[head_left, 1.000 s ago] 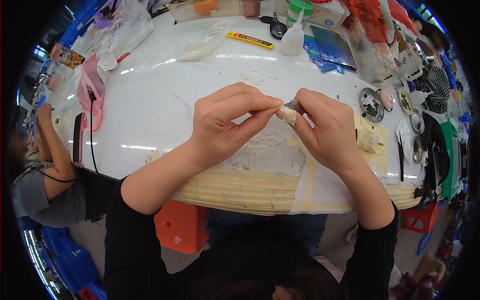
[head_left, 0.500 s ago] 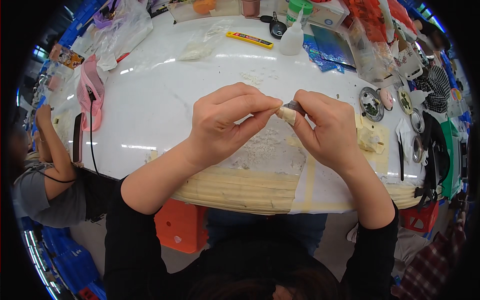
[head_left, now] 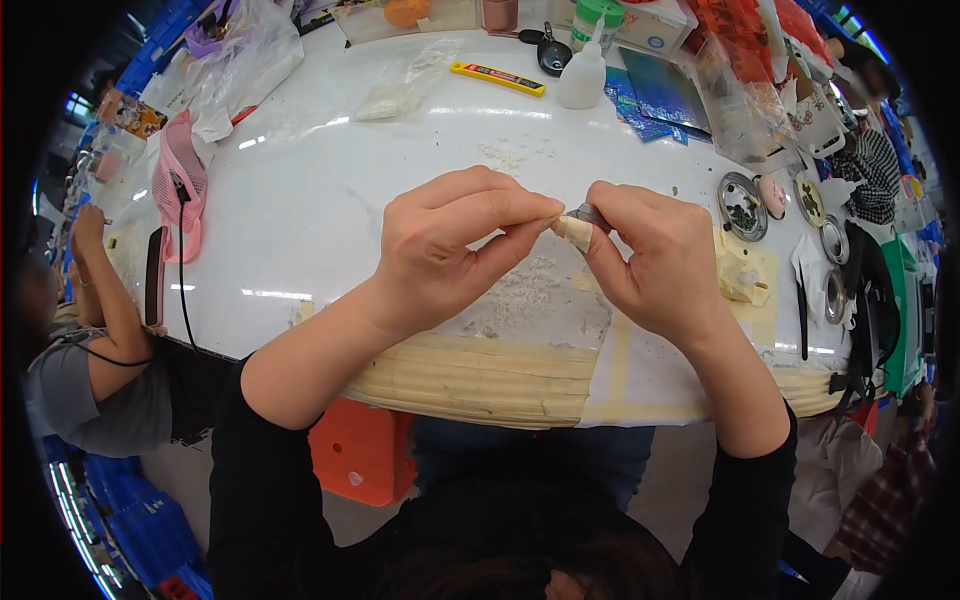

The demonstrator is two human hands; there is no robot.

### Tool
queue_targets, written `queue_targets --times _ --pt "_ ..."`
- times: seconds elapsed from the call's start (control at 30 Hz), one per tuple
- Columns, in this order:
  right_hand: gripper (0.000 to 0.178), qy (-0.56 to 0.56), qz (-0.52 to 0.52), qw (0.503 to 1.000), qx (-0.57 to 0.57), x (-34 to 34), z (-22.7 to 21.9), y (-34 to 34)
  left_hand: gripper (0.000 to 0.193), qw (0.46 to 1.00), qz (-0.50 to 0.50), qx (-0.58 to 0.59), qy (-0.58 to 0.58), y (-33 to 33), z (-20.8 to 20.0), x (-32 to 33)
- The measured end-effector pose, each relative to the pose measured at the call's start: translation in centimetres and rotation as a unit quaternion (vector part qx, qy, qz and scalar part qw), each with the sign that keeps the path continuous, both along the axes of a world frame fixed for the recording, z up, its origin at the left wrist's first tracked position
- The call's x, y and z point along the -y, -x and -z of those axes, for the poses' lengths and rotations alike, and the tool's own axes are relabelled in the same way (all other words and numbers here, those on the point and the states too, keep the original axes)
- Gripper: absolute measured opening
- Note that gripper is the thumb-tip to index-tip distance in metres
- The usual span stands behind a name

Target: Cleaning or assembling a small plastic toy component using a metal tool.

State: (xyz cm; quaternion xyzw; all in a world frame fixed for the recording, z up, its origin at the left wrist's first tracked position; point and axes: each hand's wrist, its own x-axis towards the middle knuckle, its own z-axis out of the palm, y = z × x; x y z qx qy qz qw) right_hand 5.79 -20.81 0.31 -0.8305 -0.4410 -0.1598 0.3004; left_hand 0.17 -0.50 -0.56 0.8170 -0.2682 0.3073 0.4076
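Over the middle of the white table, my two hands meet at the fingertips. My left hand (head_left: 447,240) is closed in a pinch, thumb against forefinger, on something too small to make out. In my right hand (head_left: 655,250), a small dark grey flat piece (head_left: 592,214) is gripped between thumb and bent forefinger, its edge at the left fingertips. Cream tape (head_left: 574,233) is wrapped round the right thumb's tip. Below the hands, pale crumbs and dust (head_left: 515,295) lie scattered on the table.
A yellow cutter knife (head_left: 497,79), a white squeeze bottle (head_left: 582,78) and a car key (head_left: 553,52) lie beyond my hands. At right are small metal dishes (head_left: 743,207) and black tweezers (head_left: 802,305). A pink mesh item (head_left: 180,185) is at left, near another person's arm (head_left: 110,290).
My hands keep nearly the same pose, fingertips together. At the lower right edge, the red plaid cloth has shifted, and white fabric now covers part of the red stool.
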Motion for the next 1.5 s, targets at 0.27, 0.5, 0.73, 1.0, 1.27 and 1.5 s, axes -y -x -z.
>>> queue_targets --times 0.27,0.5,0.73,1.0,1.27,1.5 --pt "0.015 0.016 -0.009 1.0 0.013 -0.1 -0.1 0.2 0.02 0.999 0.003 -0.014 0.03 0.1 0.1 0.1" --pt "0.019 0.023 -0.01 1.0 0.013 -0.1 0.1 0.1 0.018 0.999 0.004 -0.025 0.026 0.1 -0.1 0.1" --pt "0.025 0.028 -0.008 0.999 -0.016 -0.1 -0.2 0.3 0.005 0.947 0.062 -0.236 0.207 0.4 0.4 0.0" --pt "0.029 0.017 -0.004 1.0 -0.009 -0.1 0.0 0.1 0.012 0.914 0.012 -0.363 0.182 -0.8 0.3 -1.0" --pt "0.031 0.01 0.002 1.0 0.007 -0.1 0.1 -0.1 0.012 0.941 -0.132 -0.311 0.009 -2.4 0.6 -3.1" --pt "0.03 0.006 0.004 1.0 0.011 0.0 0.1 -0.3 0.008 0.873 0.074 -0.48 -0.049 -2.4 -1.7 -4.7"
